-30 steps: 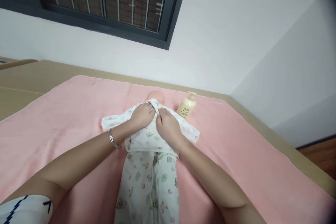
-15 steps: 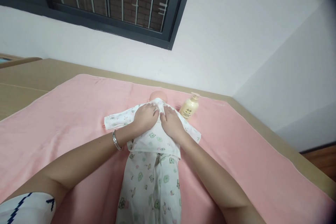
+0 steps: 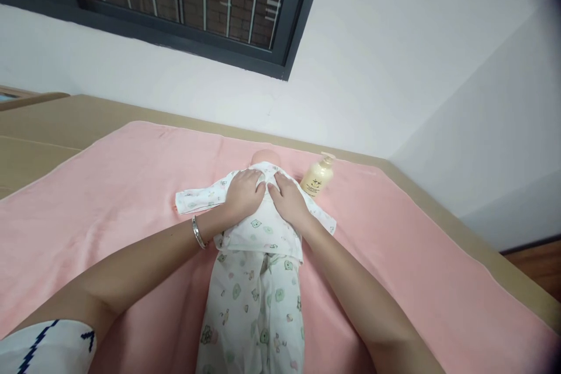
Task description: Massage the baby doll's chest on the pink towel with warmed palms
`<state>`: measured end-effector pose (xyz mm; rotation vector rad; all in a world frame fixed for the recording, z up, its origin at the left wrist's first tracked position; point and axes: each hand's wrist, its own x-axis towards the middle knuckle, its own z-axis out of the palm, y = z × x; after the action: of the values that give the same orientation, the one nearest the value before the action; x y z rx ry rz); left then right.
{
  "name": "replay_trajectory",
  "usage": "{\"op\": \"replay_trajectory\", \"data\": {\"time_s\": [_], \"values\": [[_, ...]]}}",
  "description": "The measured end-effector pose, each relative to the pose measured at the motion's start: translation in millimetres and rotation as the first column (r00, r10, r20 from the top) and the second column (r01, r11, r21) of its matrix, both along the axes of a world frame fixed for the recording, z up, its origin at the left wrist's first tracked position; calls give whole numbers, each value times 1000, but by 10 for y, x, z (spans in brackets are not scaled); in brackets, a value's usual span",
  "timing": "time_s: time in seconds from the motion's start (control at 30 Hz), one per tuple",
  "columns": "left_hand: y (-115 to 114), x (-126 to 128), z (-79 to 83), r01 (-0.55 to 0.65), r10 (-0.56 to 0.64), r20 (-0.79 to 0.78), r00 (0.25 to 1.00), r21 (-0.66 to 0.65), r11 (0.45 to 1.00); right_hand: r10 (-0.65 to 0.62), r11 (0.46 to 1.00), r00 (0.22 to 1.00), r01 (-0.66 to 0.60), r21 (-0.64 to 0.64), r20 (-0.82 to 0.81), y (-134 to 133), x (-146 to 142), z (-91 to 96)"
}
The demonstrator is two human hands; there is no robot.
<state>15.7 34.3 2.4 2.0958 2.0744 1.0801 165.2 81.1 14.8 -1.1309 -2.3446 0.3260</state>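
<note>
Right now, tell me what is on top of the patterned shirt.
On the shirt lie the left hand and the right hand, backs up, side by side. Whatever is beneath them is covered from view.

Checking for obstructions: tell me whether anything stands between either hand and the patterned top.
Nothing visible does: the left hand and right hand rest directly on the patterned top. The pump bottle is off to the right.

Left grip (image 3: 245,193) and right grip (image 3: 289,198) lie palm down.
</note>
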Motion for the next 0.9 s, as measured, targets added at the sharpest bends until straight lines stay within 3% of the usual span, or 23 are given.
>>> {"op": "replay_trajectory", "data": {"time_s": [0.13, 0.33, 0.47, 0.6, 0.7, 0.77, 0.9], "values": [[3, 2, -6, -24, 23, -17, 1000, -30, 999, 4, 1000, 999, -5, 26, 33, -33, 11, 9], [-123, 110, -63, -8, 14, -128, 992, 41, 999, 187, 982, 973, -189, 3, 137, 91, 121, 83], [-166, 138, -55, 22, -12, -162, 987, 56, 998, 107, 994, 976, -109, 3, 189, -7, 73, 144], [-72, 20, 36, 29, -36, -113, 993, -64, 998, -19, 998, 970, 5, 59, 244, -344, -44, 182], [-22, -42, 87, 24, -40, -121, 992, -130, 991, -31, 997, 967, 11, 79, 255, -515, -77, 199], [-49, -15, 94, 10, -31, -154, 988, -138, 990, 3, 998, 976, -15, 53, 216, -489, -59, 212], [-210, 141, 85, -3, -23, -251, 968, -102, 995, 30, 999, 995, -26, -39, 100, -196, 14, 219]]}}
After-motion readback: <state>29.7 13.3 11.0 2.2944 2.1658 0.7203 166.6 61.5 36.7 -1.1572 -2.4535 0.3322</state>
